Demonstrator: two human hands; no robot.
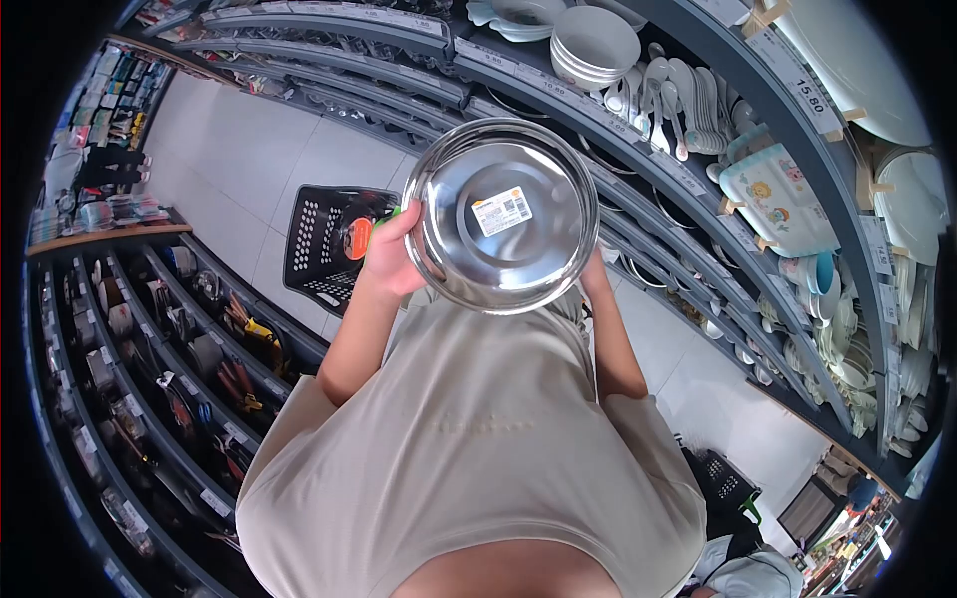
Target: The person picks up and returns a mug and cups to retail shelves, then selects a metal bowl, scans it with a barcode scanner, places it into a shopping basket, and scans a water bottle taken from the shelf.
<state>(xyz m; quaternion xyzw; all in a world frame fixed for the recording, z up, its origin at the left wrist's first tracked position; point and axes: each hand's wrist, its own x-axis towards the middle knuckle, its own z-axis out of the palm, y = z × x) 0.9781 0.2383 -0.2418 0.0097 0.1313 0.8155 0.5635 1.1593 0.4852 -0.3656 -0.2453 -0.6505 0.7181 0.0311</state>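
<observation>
A shiny round stainless steel basin (454,224) is held up in front of my chest, with a white and yellow price sticker (501,211) facing me. My left hand (394,254) grips its left rim, the thumb over the edge. Behind the basin's lower right side is my right hand (594,274); its fingers are hidden, so whether it touches the basin does not show. Just left of my left hand is a black perforated shopping basket (309,244) with a green part near the hand. An item with a round orange label (357,239) lies inside it.
Shelves (558,95) ahead and to the right carry white bowls (595,45), spoons (678,100) and a patterned tray (778,199). Racks of utensils (159,339) stand at the left. Behind me on the right are another dark basket (726,478) and a person (753,573).
</observation>
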